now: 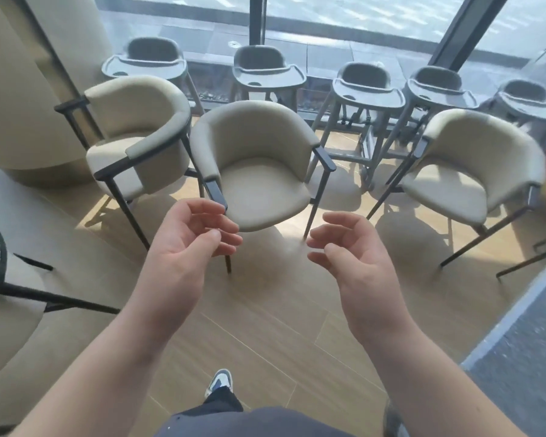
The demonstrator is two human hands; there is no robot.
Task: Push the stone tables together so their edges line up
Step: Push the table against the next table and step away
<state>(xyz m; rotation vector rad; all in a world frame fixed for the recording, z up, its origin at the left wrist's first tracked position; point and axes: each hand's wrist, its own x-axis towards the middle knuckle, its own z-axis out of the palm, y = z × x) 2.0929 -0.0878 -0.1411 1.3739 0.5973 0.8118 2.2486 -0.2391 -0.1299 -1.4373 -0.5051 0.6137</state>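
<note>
Both hands, left and right, hang apart, loosely curled, holding nothing, before a beige armchair.

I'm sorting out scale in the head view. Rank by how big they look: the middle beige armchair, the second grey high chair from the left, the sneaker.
1. Middle beige armchair, largest.
2. Grey high chair; it stands farther off, so its true size is unsure.
3. Sneaker, smallest and partly hidden by the trouser leg.

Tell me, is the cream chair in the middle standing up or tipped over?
Standing up. The middle cream chair has its seat level and its dark legs down on the wooden floor.
</note>
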